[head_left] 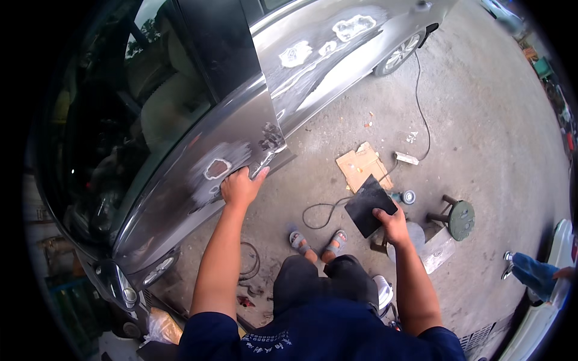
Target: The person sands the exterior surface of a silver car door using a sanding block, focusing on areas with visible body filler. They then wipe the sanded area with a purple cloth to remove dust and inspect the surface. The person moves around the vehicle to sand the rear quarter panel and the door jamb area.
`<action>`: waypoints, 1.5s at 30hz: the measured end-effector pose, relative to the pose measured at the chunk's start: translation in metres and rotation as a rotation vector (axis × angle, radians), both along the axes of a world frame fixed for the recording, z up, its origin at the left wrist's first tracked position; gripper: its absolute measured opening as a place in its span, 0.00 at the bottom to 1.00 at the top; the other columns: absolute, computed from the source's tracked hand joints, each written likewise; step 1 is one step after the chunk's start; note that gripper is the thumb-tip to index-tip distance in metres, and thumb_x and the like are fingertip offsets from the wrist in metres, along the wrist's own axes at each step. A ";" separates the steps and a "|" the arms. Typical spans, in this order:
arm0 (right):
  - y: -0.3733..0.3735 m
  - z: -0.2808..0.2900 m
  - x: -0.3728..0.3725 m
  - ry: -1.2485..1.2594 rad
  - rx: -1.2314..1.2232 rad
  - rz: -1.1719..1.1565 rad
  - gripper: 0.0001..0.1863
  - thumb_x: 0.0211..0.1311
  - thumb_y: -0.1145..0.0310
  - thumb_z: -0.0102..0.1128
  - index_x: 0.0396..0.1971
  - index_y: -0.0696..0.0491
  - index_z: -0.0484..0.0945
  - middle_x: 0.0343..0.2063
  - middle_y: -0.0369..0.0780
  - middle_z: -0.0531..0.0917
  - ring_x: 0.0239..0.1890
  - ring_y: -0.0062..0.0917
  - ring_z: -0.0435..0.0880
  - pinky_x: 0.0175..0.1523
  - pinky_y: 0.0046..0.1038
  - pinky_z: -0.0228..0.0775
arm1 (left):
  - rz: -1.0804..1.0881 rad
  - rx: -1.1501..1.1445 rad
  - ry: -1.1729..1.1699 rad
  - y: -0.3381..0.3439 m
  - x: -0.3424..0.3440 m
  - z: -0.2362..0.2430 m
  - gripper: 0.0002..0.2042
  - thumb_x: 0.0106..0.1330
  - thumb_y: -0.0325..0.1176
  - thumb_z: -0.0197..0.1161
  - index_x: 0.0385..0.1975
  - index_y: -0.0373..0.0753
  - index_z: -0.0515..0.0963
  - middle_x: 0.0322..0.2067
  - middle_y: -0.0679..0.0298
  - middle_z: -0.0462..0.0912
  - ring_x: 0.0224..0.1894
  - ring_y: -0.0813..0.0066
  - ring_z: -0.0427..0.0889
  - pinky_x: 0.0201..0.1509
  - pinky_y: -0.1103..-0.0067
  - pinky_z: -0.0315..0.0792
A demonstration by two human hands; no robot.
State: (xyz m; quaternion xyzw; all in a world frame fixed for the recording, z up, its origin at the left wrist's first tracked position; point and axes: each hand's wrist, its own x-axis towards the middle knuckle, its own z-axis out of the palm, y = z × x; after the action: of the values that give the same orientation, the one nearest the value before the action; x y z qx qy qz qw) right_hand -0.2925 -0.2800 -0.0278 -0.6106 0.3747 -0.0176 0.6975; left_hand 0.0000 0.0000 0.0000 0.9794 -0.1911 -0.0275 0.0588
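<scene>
The head view shows, at the left, a metallic grey car door (174, 192) standing open, with a dark-rimmed, sanded oval patch (217, 169) on its outer skin. Your left hand (239, 188) rests against the door just below that patch, thumb spread apart from the fingers; the fingertips are hidden, so you cannot tell whether they close on anything. Past the door's edge, the car's grey rear side panel (325, 66) carries pale, irregular sanded spots. Your feet, in grey strapped sandals (338, 243), stand on the concrete floor. Further right, a flat brown cardboard piece (355, 165) lies on the floor, beyond the thin black square sheet (366, 204) that your right hand (391, 224) clamps by its right side, thumb on top. Beyond that hand lies a white oblong power strip (407, 158), and further right stands a round green-topped stool (462, 221).
</scene>
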 end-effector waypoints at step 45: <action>0.076 -0.092 0.272 -0.932 -0.790 -0.128 0.29 0.51 0.53 0.74 0.42 0.59 0.73 0.27 0.43 0.83 0.30 0.30 0.83 0.38 0.30 0.74 | -0.315 -0.179 -0.911 0.015 0.000 -0.073 0.19 0.56 0.47 0.68 0.23 0.38 0.71 0.20 0.56 0.79 0.26 0.52 0.79 0.30 0.62 0.72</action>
State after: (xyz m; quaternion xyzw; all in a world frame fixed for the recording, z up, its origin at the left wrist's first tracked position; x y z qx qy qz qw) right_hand -0.0203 -0.2041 -0.1201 -0.7271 0.0315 -0.4622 0.5066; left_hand -0.0004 0.0147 -0.0727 0.8422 -0.3449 0.4116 0.0481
